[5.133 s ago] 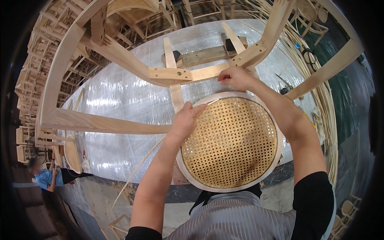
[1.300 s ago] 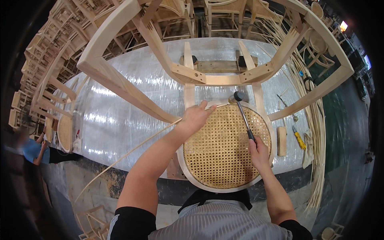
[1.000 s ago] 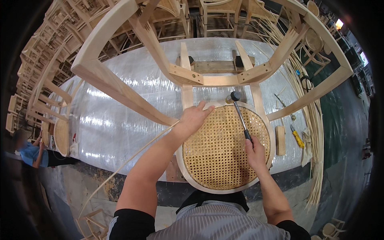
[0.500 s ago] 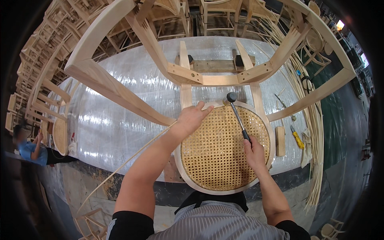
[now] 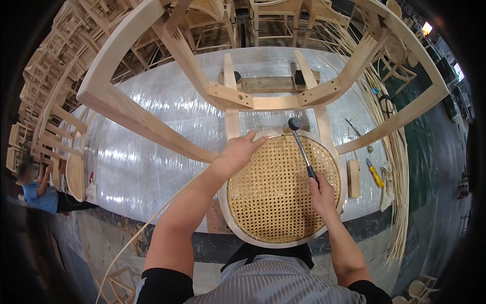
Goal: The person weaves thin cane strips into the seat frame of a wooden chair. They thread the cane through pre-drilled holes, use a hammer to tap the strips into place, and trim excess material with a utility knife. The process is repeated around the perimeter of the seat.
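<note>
In my right hand (image 5: 324, 195) is a mallet (image 5: 304, 152) with a dark handle, a metal shaft and a black round head. Its head rests at or just above the far rim of a round wooden seat frame (image 5: 226, 215). Woven cane webbing (image 5: 278, 192) fills that frame. My left hand (image 5: 237, 154) lies on the frame's far left rim, fingers pressed on a thin pale cane strip (image 5: 152, 219). The strip trails past my left forearm toward the lower left. Beyond the seat rises the pale wooden chair frame (image 5: 273, 103), joined by bolted blocks.
A plastic-covered table (image 5: 147, 167) lies underneath. To the right are a wood block (image 5: 353, 178), a yellow-handled tool (image 5: 375, 175), a cloth (image 5: 387, 187) and a bundle of long cane strips (image 5: 400, 202). A co-worker (image 5: 40, 187) sits far left. Many chairs (image 5: 276, 20) stand behind.
The view has shifted slightly. The mallet head has barely moved, and the loose cane strip now bows differently at the lower left. Both hands keep their places on the seat and mallet.
</note>
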{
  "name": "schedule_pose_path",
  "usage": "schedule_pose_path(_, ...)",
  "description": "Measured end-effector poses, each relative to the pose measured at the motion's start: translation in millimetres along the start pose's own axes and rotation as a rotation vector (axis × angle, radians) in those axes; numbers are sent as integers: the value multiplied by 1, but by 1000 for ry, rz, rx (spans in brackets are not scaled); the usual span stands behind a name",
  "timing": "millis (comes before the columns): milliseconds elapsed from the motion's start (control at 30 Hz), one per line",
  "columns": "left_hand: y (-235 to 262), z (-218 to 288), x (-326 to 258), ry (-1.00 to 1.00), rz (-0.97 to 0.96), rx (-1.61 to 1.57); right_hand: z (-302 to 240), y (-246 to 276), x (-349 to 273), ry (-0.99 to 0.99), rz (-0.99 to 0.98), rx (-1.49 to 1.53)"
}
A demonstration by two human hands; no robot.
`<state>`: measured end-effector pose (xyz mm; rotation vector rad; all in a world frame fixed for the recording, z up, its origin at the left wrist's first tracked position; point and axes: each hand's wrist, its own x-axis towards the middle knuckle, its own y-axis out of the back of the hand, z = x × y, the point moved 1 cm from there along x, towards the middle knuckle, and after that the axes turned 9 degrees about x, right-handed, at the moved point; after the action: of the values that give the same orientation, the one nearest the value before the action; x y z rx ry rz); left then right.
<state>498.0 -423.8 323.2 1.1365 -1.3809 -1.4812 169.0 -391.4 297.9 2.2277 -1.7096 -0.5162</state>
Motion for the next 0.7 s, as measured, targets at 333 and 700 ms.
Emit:
schedule_pose_path(333,6,1,0,3,-31,-29,2,-1,-3,23,3,-7)
schedule_pose_path(700,5,3,-1,72,-51,-95,8,-1,-1,7,24,57)
